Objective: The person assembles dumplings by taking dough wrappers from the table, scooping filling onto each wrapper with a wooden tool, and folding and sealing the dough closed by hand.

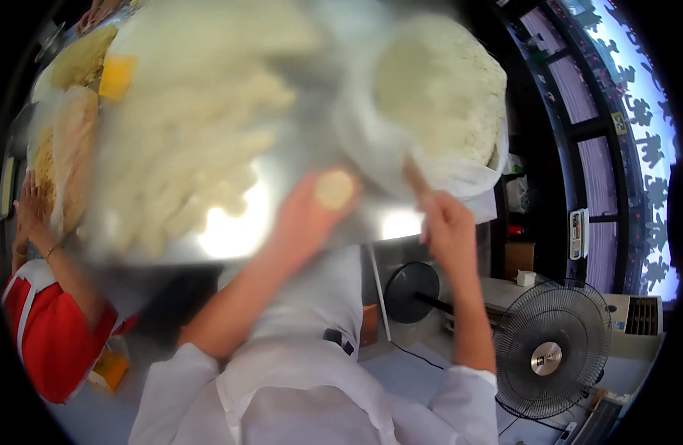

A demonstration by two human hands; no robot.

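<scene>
My left hand [303, 216] is closed around a small, round, pale piece of dough [334, 190], held over the front edge of the metal table [293, 159]. The fingers of my right hand [448, 222] are wrapped round a wooden stick [414, 176], blurred by motion, pointing toward a big round tub. Pale, crumbly filling [449, 93] is heaped in that tub, which has a white liner [460, 178] folded over its rim. Left of my hands, many pale dough pieces [186, 178] lie spread on the table, also smeared by motion.
A co-worker in a red and white top [60, 319] stands at the left, hands [31, 211] by a clear bag of crumbly food [76, 159]. A yellow scraper [117, 77] lies at the upper left. A standing fan [553, 356] is at my lower right.
</scene>
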